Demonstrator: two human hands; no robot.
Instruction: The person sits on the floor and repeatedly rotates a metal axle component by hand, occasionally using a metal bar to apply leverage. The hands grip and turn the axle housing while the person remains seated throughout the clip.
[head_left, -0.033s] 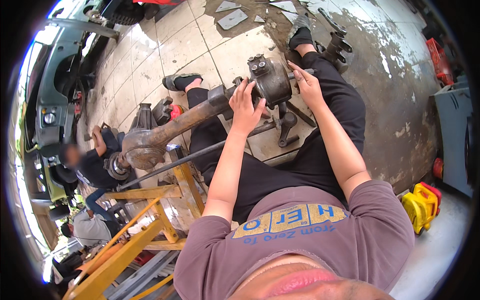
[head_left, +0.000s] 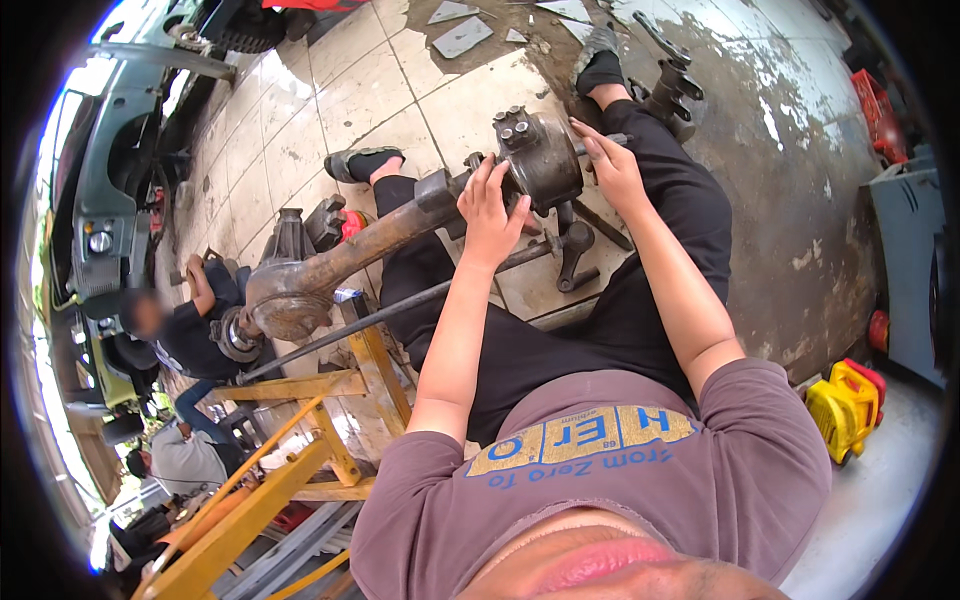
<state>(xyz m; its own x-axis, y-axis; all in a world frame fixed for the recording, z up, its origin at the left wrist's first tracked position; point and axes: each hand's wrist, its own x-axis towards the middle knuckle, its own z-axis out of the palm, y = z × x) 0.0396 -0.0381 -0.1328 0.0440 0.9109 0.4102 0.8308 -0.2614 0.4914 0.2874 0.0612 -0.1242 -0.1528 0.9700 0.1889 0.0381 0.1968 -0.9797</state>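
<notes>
A rusty vehicle axle runs across in front of me, from its bulging differential housing at left to a dark round hub or drum between my knees. My left hand rests at the drum's inner side, fingers stretched and thumb apart. Beside the outer face is my right hand, fingers extended; whether its fingertips touch the metal I cannot tell. Neither hand grips anything. On top of the drum sits a small bolted block. Below the axle runs a long thin rod.
A yellow metal frame stands at my lower left. Two people sit farther left, near a green vehicle. Broken tile pieces lie ahead, and metal parts beyond my right leg. At right are a yellow case and grey cabinet.
My right hand's fingers have moved very slightly up and to the left beside the drum. My left hand and the axle look almost unchanged.
</notes>
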